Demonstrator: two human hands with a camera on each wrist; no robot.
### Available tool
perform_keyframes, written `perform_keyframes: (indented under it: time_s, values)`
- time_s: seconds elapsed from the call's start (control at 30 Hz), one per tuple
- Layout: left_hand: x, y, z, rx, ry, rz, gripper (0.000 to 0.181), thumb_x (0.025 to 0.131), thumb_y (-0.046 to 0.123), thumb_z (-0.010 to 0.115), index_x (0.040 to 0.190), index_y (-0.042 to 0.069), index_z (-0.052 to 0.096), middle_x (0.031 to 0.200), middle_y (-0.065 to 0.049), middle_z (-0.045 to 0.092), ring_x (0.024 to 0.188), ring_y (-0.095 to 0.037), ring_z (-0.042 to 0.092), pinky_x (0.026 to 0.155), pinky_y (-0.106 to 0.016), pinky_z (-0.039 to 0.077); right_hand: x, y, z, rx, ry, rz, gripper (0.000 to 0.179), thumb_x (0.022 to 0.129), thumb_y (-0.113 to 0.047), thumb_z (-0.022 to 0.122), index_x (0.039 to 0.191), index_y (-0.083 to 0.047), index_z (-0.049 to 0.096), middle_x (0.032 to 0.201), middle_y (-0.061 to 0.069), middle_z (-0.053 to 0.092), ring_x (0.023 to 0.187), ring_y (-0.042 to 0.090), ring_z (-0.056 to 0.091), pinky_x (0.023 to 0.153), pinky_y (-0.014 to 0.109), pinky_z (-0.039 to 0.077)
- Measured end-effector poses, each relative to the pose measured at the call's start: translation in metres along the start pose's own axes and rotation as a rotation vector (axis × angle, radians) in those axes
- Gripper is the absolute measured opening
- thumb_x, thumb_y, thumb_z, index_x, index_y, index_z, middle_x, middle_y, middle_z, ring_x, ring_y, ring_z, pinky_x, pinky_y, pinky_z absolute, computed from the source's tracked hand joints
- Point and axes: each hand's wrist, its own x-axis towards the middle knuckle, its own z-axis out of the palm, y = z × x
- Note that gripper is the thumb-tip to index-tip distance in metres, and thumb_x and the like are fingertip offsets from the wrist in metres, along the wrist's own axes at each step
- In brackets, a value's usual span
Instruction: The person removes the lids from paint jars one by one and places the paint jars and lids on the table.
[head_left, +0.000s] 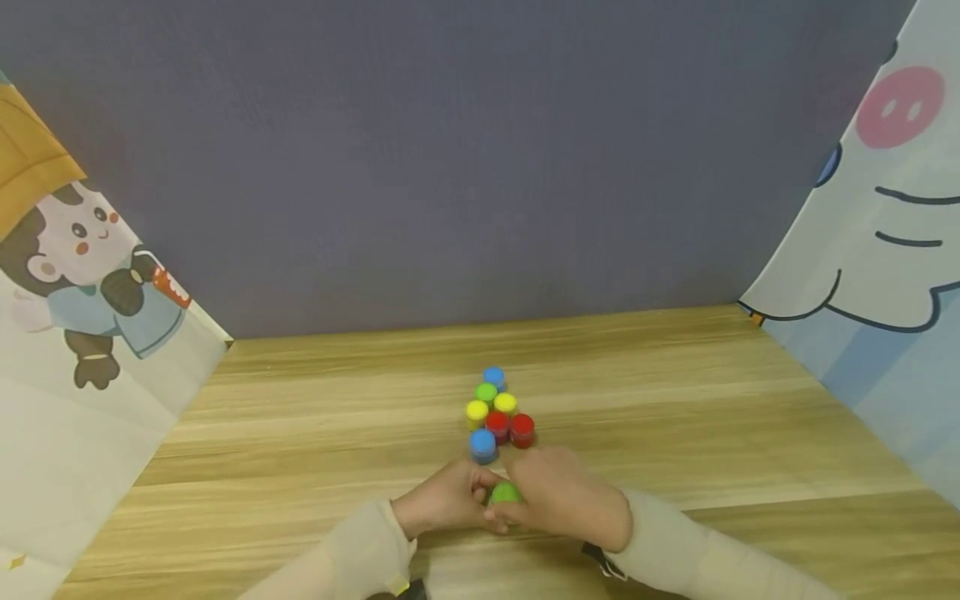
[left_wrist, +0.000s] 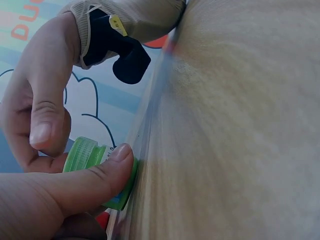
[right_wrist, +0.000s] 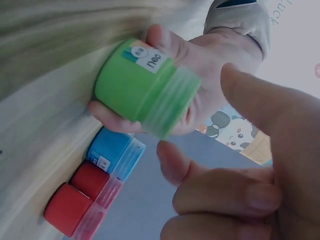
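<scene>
A small green jar (right_wrist: pixel 127 82) with a ribbed translucent lid and a white label stands close to the front edge of the table. My left hand (head_left: pixel 450 498) grips its body between thumb and fingers, as the left wrist view shows with the thumb (left_wrist: pixel 107 172) along its side. Over the lid hovers my right hand (head_left: pixel 570 496). Its thumb (right_wrist: pixel 235 82) and forefinger (right_wrist: pixel 172 162) are spread on either side of the lid, apart from it in the right wrist view. The other right fingers are bent. Just beyond the hands stands a blue jar (head_left: pixel 483 447).
Behind the blue jar, two red jars (head_left: pixel 522 430), two yellow jars (head_left: pixel 476 413), another green jar (head_left: pixel 487 392) and a far blue jar (head_left: pixel 494 377) stand clustered on the wooden table (head_left: pixel 300 442). A grey panel (head_left: pixel 480 167) rises at the back; printed cartoon sheets (head_left: pixel 900 250) flank both sides.
</scene>
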Motion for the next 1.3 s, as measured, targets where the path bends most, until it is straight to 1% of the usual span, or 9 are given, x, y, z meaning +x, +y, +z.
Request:
perform_keyframes:
  time_s: [0.3, 0.53, 0.67, 0.73, 0.87, 0.97, 1.07, 1.23, 1.3]
  values:
    - [0.000, 0.000, 0.001, 0.012, 0.000, 0.001, 0.019, 0.068, 0.006, 0.081, 0.083, 0.017, 0.074, 0.044, 0.007, 0.040, 0.039, -0.002, 0.027, 0.038, -0.015, 0.022, -0.001, 0.003, 0.004, -0.030, 0.000, -0.011, 0.035, 0.079, -0.045, 0.071, 0.076, -0.016, 0.052, 0.055, -0.011, 0.037, 0.045, 0.000, 0.032, 0.038, 0.017, 0.030]
    - [-0.001, 0.000, 0.001, 0.039, 0.013, 0.006, 0.022, 0.067, 0.007, 0.082, 0.086, 0.016, 0.074, 0.044, 0.008, 0.037, 0.040, -0.002, 0.027, 0.038, -0.015, 0.021, -0.001, 0.002, -0.001, -0.034, -0.075, -0.044, 0.028, 0.077, -0.034, 0.076, 0.083, -0.015, 0.057, 0.064, -0.011, 0.041, 0.053, 0.001, 0.037, 0.045, 0.017, 0.035]
    - [-0.001, 0.001, 0.001, 0.048, 0.018, -0.007, 0.017, 0.066, 0.007, 0.083, 0.073, 0.013, 0.069, 0.044, 0.008, 0.035, 0.039, -0.003, 0.026, 0.038, -0.016, 0.021, 0.000, 0.001, -0.004, -0.014, -0.105, -0.060, 0.023, 0.075, -0.029, 0.078, 0.083, -0.018, 0.059, 0.067, -0.013, 0.045, 0.056, 0.001, 0.040, 0.049, 0.018, 0.038]
    - [-0.001, 0.002, 0.001, 0.054, 0.020, -0.017, 0.020, 0.067, 0.008, 0.083, 0.067, 0.013, 0.064, 0.044, 0.008, 0.034, 0.039, -0.003, 0.026, 0.038, -0.016, 0.021, 0.000, 0.001, -0.005, -0.010, -0.113, -0.071, 0.022, 0.077, -0.024, 0.077, 0.094, -0.017, 0.065, 0.064, -0.012, 0.044, 0.052, 0.001, 0.038, 0.047, 0.017, 0.037]
    - [-0.003, 0.004, -0.001, 0.051, 0.026, -0.035, 0.020, 0.066, 0.008, 0.083, 0.070, 0.013, 0.065, 0.045, 0.008, 0.035, 0.040, -0.004, 0.027, 0.038, -0.016, 0.022, -0.001, 0.001, -0.008, 0.001, -0.140, -0.094, 0.045, 0.079, -0.012, 0.074, 0.123, -0.020, 0.062, 0.056, -0.011, 0.038, 0.046, 0.002, 0.032, 0.042, 0.016, 0.032]
    - [-0.003, 0.004, -0.002, 0.031, 0.017, -0.031, 0.018, 0.067, 0.007, 0.083, 0.077, 0.012, 0.069, 0.045, 0.007, 0.035, 0.040, -0.004, 0.027, 0.038, -0.017, 0.022, 0.000, 0.002, -0.009, 0.016, -0.148, -0.109, 0.047, 0.080, -0.017, 0.073, 0.125, -0.019, 0.060, 0.056, -0.012, 0.038, 0.046, 0.002, 0.032, 0.042, 0.016, 0.032]
    - [-0.003, 0.004, -0.003, 0.019, 0.011, -0.006, 0.019, 0.068, 0.003, 0.081, 0.084, 0.007, 0.071, 0.045, 0.007, 0.033, 0.040, -0.004, 0.026, 0.038, -0.017, 0.021, 0.002, 0.001, -0.007, 0.033, -0.123, -0.112, 0.037, 0.080, -0.030, 0.074, 0.112, -0.016, 0.062, 0.063, -0.013, 0.042, 0.050, 0.000, 0.036, 0.044, 0.017, 0.035]
    - [-0.001, 0.002, -0.003, 0.017, 0.011, 0.018, 0.034, 0.069, 0.002, 0.080, 0.101, 0.008, 0.073, 0.045, 0.007, 0.034, 0.040, -0.003, 0.025, 0.039, -0.016, 0.020, 0.001, 0.002, -0.001, 0.062, -0.055, -0.053, 0.040, 0.079, -0.045, 0.072, 0.098, -0.015, 0.056, 0.061, -0.014, 0.041, 0.048, -0.001, 0.036, 0.041, 0.017, 0.033]
    - [-0.001, 0.002, -0.003, 0.011, 0.008, 0.015, 0.031, 0.068, 0.003, 0.082, 0.098, 0.008, 0.074, 0.045, 0.007, 0.036, 0.040, -0.002, 0.025, 0.039, -0.016, 0.020, 0.001, 0.002, 0.002, 0.066, -0.034, -0.030, 0.042, 0.078, -0.047, 0.072, 0.098, -0.013, 0.056, 0.058, -0.013, 0.039, 0.045, -0.001, 0.035, 0.039, 0.016, 0.031]
